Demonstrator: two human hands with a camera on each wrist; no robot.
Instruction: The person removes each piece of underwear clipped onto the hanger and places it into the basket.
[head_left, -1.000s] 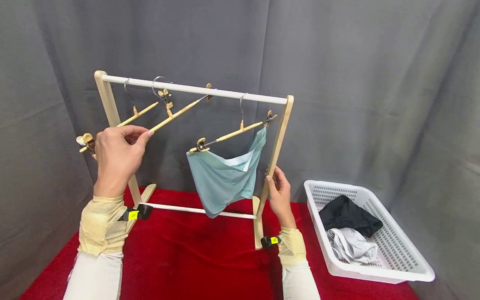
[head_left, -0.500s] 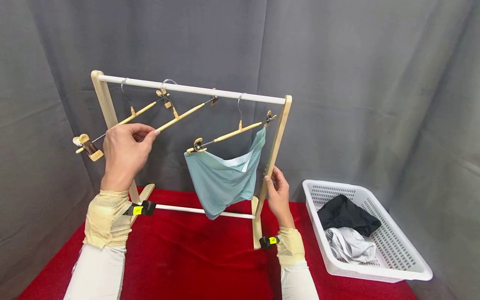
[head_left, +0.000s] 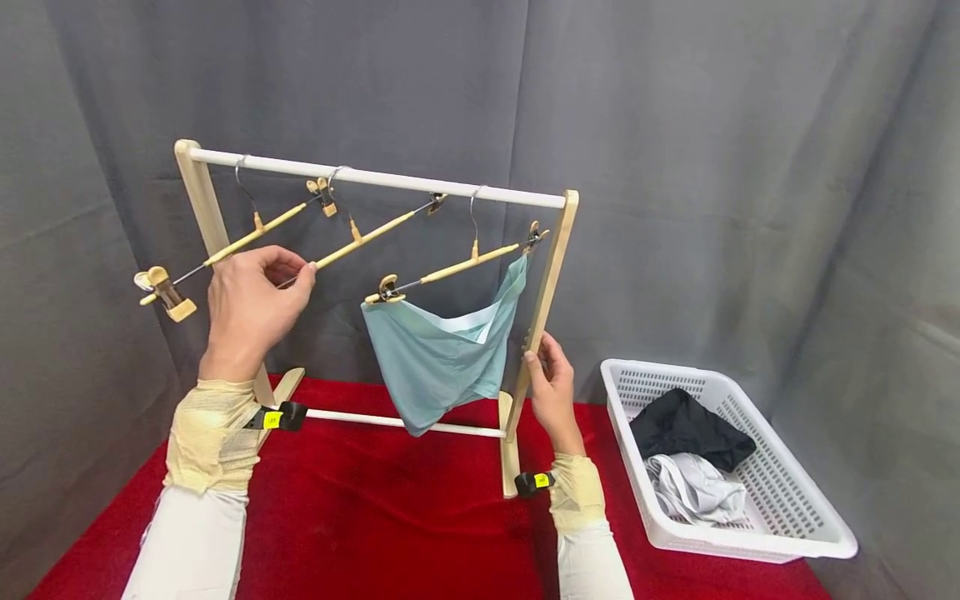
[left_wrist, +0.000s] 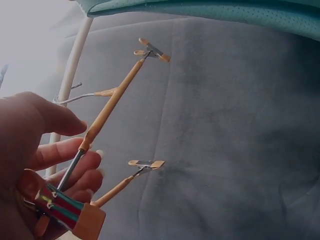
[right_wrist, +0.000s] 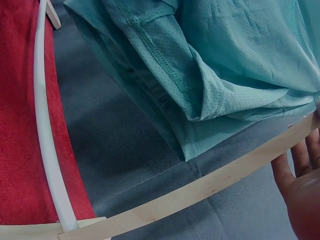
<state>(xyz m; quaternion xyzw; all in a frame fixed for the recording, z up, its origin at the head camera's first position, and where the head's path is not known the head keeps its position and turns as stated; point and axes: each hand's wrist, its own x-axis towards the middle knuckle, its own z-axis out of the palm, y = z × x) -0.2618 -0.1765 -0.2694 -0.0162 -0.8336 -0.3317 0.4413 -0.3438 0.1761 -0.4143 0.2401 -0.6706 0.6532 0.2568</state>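
Note:
My left hand (head_left: 251, 304) pinches the middle clip hanger (head_left: 375, 232) near its left end, between thumb and fingers. That hanger's metal hook (left_wrist: 75, 97) is at the white top bar (head_left: 420, 182) of a small clothes rack. On its right hangs another clip hanger (head_left: 471, 262) with light teal underpants (head_left: 442, 367) clipped at both ends of the waistband. A third hanger (head_left: 273, 223), bare, hangs at the left, partly behind my left hand. My right hand (head_left: 555, 396) grips the rack's right wooden post (head_left: 551, 283), with the thumb in front.
A white plastic basket (head_left: 757, 550) stands right of the rack, with a black garment (head_left: 693, 427) and a light grey garment (head_left: 697, 490) inside. Red cloth (head_left: 390, 533) covers the table. A grey curtain (head_left: 675, 167) hangs behind. The rack's lower bar (head_left: 360, 418) runs near the cloth.
My left hand and the middle hanger have shifted right, and the hook sits lower at the top bar. My right hand still grips the post. The view has shifted slightly.

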